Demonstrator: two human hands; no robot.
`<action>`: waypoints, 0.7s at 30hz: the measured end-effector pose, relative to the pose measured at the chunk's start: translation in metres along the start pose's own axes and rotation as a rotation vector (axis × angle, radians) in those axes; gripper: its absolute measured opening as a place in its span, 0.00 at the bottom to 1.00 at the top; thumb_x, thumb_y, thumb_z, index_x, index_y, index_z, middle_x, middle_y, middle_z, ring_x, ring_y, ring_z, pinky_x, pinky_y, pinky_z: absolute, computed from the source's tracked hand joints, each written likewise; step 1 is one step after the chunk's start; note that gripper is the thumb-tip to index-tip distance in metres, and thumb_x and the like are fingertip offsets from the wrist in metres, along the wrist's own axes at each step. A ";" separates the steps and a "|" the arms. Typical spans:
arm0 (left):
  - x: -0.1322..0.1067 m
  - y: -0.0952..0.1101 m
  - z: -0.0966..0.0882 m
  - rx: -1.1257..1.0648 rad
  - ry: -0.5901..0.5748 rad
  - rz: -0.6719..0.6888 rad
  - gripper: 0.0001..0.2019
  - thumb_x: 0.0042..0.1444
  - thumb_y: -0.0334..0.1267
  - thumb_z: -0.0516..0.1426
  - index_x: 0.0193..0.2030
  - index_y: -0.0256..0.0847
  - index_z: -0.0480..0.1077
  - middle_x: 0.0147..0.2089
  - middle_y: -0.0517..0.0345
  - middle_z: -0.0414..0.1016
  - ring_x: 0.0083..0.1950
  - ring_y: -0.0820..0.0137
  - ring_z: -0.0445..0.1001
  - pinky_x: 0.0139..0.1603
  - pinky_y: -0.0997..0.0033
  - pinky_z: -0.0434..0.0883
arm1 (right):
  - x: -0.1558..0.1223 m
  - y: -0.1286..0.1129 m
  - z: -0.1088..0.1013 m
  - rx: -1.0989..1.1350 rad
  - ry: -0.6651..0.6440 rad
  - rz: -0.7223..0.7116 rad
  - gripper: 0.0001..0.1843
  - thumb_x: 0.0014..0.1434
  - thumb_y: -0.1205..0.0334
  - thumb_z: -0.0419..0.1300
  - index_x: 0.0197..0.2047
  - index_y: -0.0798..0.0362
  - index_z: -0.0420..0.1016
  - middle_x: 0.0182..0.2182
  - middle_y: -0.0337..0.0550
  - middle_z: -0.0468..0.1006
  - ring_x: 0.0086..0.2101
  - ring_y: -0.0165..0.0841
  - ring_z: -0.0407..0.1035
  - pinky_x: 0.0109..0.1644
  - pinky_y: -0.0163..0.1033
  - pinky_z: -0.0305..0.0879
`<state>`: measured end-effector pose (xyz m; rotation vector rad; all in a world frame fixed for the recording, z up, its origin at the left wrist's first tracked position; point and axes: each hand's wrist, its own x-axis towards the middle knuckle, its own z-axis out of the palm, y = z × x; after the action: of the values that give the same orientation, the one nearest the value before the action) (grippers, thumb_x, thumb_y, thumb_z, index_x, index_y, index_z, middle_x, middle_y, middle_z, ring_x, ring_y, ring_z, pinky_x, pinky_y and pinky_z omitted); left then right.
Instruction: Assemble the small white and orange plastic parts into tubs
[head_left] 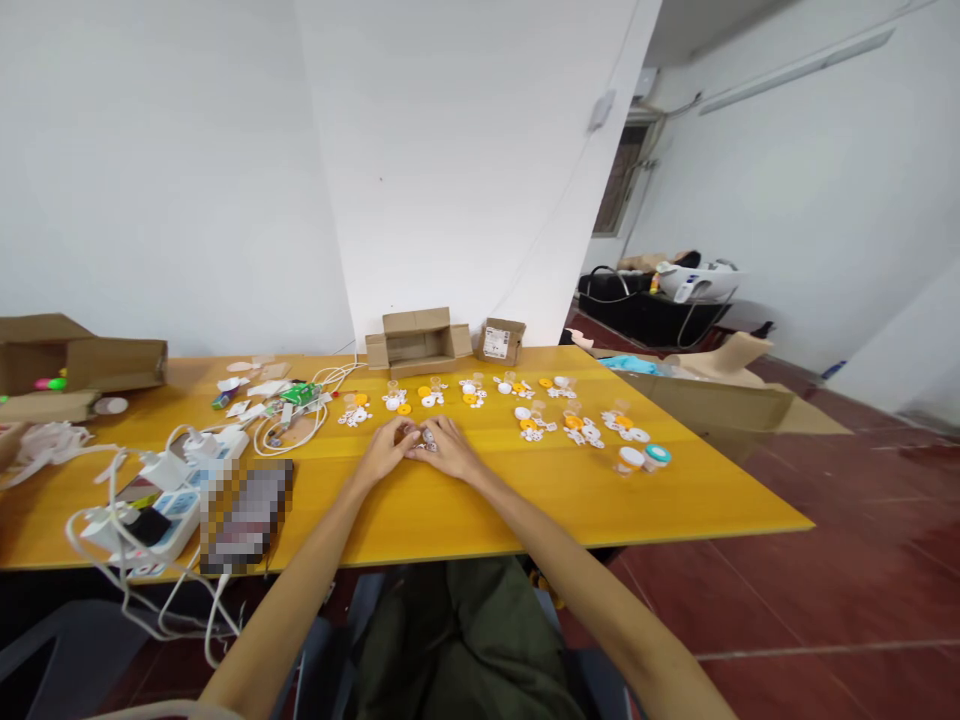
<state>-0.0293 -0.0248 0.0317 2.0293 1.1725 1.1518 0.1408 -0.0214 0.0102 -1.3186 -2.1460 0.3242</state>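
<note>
My left hand (388, 449) and my right hand (448, 447) meet at the middle of the yellow table (525, 490), fingers curled together around a small clear and white part (428, 437). Both hands rest on the tabletop. Beyond them lie rows of small white, orange and clear plastic pieces (469, 392), with more such pieces (581, 428) to the right. A white cap and a teal cap (646, 456) sit at the right end.
An open cardboard box (417, 341) and a smaller box (501, 340) stand at the table's back edge. At the left are a white power strip with cables (161, 505), a blurred dark object (246, 513), and cardboard boxes (71, 365). Another carton (720, 395) sits to the right.
</note>
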 end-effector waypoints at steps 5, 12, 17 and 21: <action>-0.001 -0.001 -0.001 -0.017 0.009 0.007 0.12 0.54 0.44 0.62 0.42 0.43 0.75 0.41 0.55 0.80 0.44 0.63 0.77 0.50 0.62 0.74 | 0.003 -0.004 0.002 -0.041 -0.004 0.040 0.18 0.56 0.51 0.69 0.46 0.49 0.73 0.45 0.45 0.71 0.46 0.40 0.67 0.52 0.46 0.64; 0.002 -0.011 0.002 -0.074 -0.011 -0.011 0.14 0.51 0.41 0.64 0.45 0.42 0.75 0.40 0.56 0.79 0.43 0.63 0.77 0.51 0.62 0.74 | 0.001 0.001 -0.001 0.019 0.007 0.032 0.29 0.51 0.50 0.73 0.52 0.50 0.71 0.47 0.47 0.73 0.48 0.42 0.68 0.53 0.47 0.65; 0.002 -0.018 0.004 -0.017 -0.032 0.018 0.16 0.51 0.37 0.64 0.47 0.42 0.74 0.42 0.56 0.79 0.45 0.63 0.76 0.55 0.59 0.73 | 0.000 0.011 0.005 0.146 0.068 0.019 0.26 0.55 0.46 0.69 0.52 0.50 0.72 0.47 0.48 0.75 0.50 0.42 0.70 0.54 0.46 0.66; 0.002 -0.021 0.005 0.049 -0.039 0.040 0.15 0.52 0.35 0.63 0.48 0.42 0.74 0.43 0.55 0.79 0.47 0.63 0.76 0.56 0.59 0.72 | 0.002 0.022 0.006 0.292 0.138 0.016 0.17 0.64 0.49 0.59 0.52 0.48 0.73 0.49 0.46 0.77 0.50 0.39 0.71 0.55 0.44 0.67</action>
<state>-0.0336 -0.0127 0.0136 2.1115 1.1564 1.1079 0.1530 -0.0082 -0.0046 -1.1559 -1.8919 0.5162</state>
